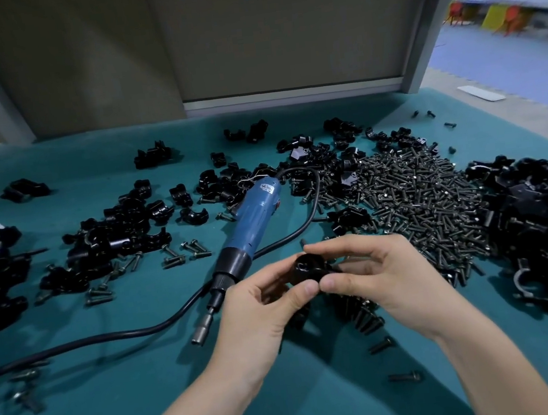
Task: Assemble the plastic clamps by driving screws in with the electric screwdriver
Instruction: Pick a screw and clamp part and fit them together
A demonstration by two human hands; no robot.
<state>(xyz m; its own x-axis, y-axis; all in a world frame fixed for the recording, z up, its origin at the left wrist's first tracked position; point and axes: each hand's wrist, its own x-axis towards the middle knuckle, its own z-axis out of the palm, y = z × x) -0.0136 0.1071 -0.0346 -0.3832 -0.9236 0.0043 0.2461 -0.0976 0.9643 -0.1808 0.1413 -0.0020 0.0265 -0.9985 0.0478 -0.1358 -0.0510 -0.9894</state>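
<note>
From the head camera, both my hands meet just in front of me over the teal cloth-covered surface [145,406]: my left hand [261,312] and my right hand [389,283] each pinch the small black plastic clamp [307,267] with curled fingers, the thumb tips almost touching at its near side. My fingers cover most of the clamp, so I cannot tell whether a screw sits in it. The blue electric screwdriver with a black collar and metal socket tip [253,216] lies flat just left of my left hand, tip toward me, with its black cable [109,338] looping out toward the left edge. The clearest room is the near strip of the surface, to the left of and between my forearms, with only a few stray screws on it. A wide heap of dark metal screws [416,196] spreads behind my right hand, and some lie half hidden under my palms. Piles of black clamp halves [113,234] crowd the left, and a bigger black mound [544,229] fills the right, cut off by the frame. A grey back panel [279,34] closes the far edge.
</note>
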